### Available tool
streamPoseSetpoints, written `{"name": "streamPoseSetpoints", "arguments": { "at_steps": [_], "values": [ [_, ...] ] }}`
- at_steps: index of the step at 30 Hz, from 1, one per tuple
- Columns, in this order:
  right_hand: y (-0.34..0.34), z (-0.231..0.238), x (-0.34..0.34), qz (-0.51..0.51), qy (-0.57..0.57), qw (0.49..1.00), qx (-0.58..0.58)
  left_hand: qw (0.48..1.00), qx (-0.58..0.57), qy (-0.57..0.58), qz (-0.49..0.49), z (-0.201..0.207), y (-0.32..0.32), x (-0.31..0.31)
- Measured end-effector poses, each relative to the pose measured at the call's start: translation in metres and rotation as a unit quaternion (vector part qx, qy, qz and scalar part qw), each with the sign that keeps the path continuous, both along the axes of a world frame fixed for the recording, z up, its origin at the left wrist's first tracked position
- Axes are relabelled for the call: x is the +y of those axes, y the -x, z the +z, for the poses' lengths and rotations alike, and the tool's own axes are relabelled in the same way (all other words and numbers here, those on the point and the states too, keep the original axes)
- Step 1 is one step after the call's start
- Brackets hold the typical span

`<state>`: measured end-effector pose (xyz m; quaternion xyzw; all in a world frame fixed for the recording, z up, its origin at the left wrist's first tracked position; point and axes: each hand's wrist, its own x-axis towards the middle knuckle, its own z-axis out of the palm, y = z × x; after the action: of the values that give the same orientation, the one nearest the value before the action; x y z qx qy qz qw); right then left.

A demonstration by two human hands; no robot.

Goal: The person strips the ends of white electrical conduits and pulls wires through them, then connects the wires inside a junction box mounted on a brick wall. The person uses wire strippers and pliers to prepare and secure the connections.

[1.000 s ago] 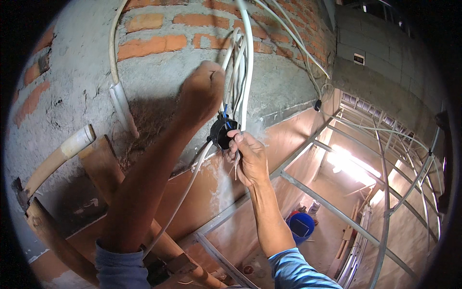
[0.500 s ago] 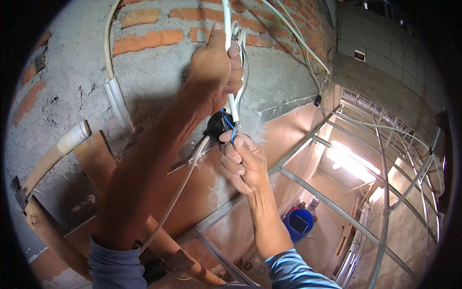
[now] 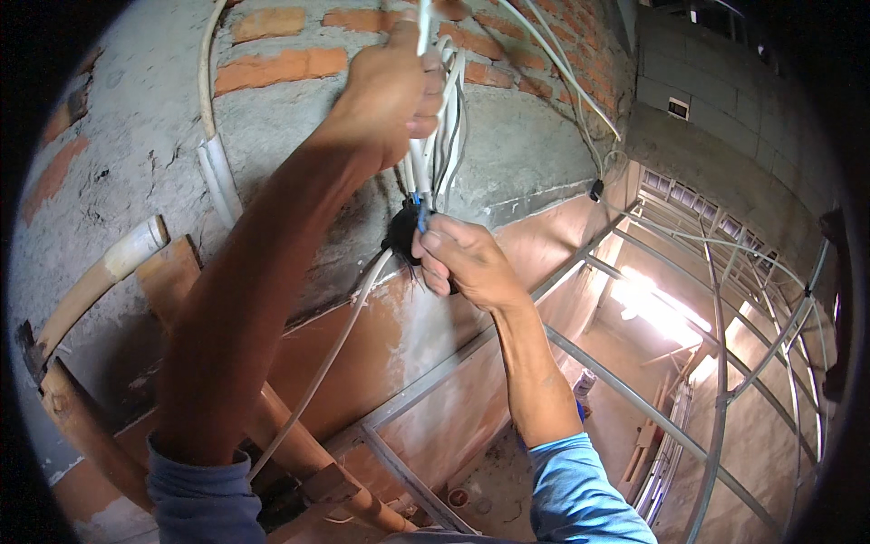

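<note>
head: hands [image 3: 391, 91] [image 3: 464, 263] w/ wht cable [image 3: 420, 165], tub lbl [image 3: 585, 382] blurry

Head view faces hands [image 3: 467, 263] and wall [image 3: 521, 159], apparently from near

Left sleeve [image 3: 204, 490]: yours reads greyish blue, kinda bunched and creased around the edge
Right sleeve [image 3: 584, 485]: brighter blue on you, with darker wrinkly streaks
Forearms [image 3: 539, 381]: bare past your cuffs
Hands [image 3: 464, 260]: yours are bare too
</note>
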<state>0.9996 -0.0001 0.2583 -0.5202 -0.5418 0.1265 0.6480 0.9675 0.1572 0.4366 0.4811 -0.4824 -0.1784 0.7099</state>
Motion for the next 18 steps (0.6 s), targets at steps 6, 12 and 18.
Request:
{"name": "streamPoseSetpoints", "arguments": {
  "at_steps": [6, 12, 18],
  "values": [
    [-0.017, 0.022, 0.009, -0.109, 0.01, 0.991, -0.08, 0.687, -0.341, -0.139, 0.626, -0.045, 0.022, 0.003],
    [-0.025, 0.035, 0.009, -0.08, 0.027, 0.99, -0.117, 0.72, -0.227, -0.313, 0.576, -0.058, 0.04, 0.025],
    [-0.034, 0.032, 0.008, -0.201, -0.073, 0.976, 0.028, 0.641, -0.294, -0.26, 0.659, -0.066, 0.013, 0.03]
  ]
}}
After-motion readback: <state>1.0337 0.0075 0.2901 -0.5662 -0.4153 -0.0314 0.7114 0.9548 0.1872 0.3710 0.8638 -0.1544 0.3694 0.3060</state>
